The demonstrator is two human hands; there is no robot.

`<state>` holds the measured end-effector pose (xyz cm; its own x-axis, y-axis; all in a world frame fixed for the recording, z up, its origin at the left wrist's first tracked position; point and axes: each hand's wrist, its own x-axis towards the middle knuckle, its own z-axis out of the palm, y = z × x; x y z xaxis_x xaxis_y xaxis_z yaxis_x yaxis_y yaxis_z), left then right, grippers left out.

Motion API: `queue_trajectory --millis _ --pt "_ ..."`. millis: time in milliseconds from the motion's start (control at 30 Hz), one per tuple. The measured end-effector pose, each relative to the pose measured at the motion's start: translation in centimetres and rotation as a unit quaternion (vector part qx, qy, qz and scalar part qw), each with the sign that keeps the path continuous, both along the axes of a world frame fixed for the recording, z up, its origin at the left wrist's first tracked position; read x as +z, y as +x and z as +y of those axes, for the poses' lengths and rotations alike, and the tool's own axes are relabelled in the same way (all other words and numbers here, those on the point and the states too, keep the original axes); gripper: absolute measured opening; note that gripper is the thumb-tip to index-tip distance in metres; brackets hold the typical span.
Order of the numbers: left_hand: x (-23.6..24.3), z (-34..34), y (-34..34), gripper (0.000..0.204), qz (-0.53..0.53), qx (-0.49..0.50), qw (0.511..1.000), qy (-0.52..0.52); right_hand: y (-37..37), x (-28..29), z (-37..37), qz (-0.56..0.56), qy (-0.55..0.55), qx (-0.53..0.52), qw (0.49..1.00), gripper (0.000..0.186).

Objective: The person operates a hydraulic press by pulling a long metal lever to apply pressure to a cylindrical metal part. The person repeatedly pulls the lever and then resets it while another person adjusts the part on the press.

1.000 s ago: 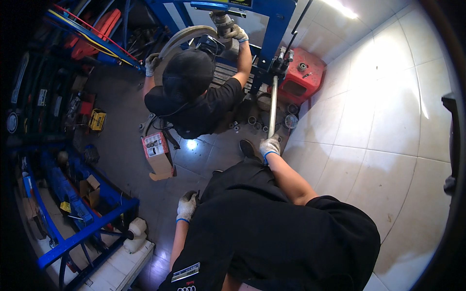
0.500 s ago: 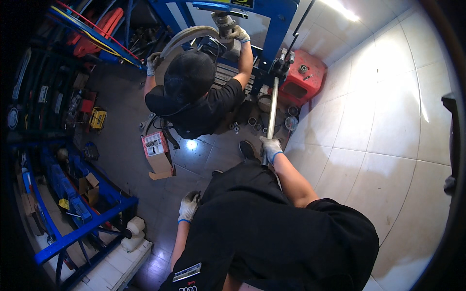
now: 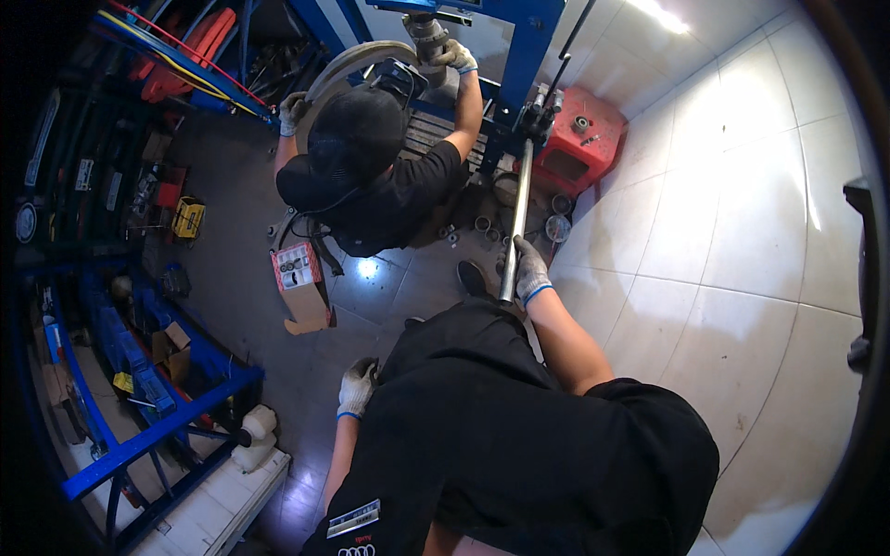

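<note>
My right hand (image 3: 530, 269), in a grey-palmed white glove, is closed round the lower end of a long silver metal bar (image 3: 519, 208). The palm lies at the bar's right side, and fingertips show at its left. The bar slopes up to a dark lever mechanism (image 3: 538, 113) on a blue press frame (image 3: 530, 56). My left hand (image 3: 357, 387), gloved too, rests beside my thigh with loosely bent fingers and nothing visible in them. Ahead, a co-worker's gloved hands steady a large curved grey metal part (image 3: 357, 63) and a metal cylinder (image 3: 426, 39) under the press.
A red box-like housing (image 3: 582, 139) stands by the tiled wall (image 3: 705, 222). Metal rings (image 3: 483, 223) lie on the floor near the press. An open red-and-white carton (image 3: 301, 278) sits behind the co-worker. At left is a blue rack (image 3: 167, 434) with tools.
The bar's lower end has risen slightly toward me. My right hand has turned, from gripping over the bar to holding it from the right side. My left hand has barely moved.
</note>
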<state>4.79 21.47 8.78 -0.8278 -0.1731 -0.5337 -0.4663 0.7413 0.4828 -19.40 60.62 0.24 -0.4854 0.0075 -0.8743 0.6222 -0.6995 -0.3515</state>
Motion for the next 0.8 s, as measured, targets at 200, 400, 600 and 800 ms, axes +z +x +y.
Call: queue_trajectory --millis 200,400,600,800 --pt "0.5 1.2 -0.5 0.031 -0.017 0.055 0.998 0.033 -1.4 1.8 0.5 -0.072 0.167 0.174 0.968 0.025" --pt "0.2 1.3 -1.0 0.035 -0.032 0.044 0.998 0.022 -0.9 1.1 0.2 -0.013 0.011 0.184 0.983 0.011" --pt "-0.2 1.2 -0.8 0.036 -0.038 0.05 0.998 0.024 0.0 0.0 0.3 -0.035 -0.067 0.147 0.986 0.009" --pt "-0.6 0.8 -1.0 0.031 -0.054 0.03 0.997 0.051 -1.3 2.4 -1.5 -0.047 0.005 0.142 0.989 0.016"
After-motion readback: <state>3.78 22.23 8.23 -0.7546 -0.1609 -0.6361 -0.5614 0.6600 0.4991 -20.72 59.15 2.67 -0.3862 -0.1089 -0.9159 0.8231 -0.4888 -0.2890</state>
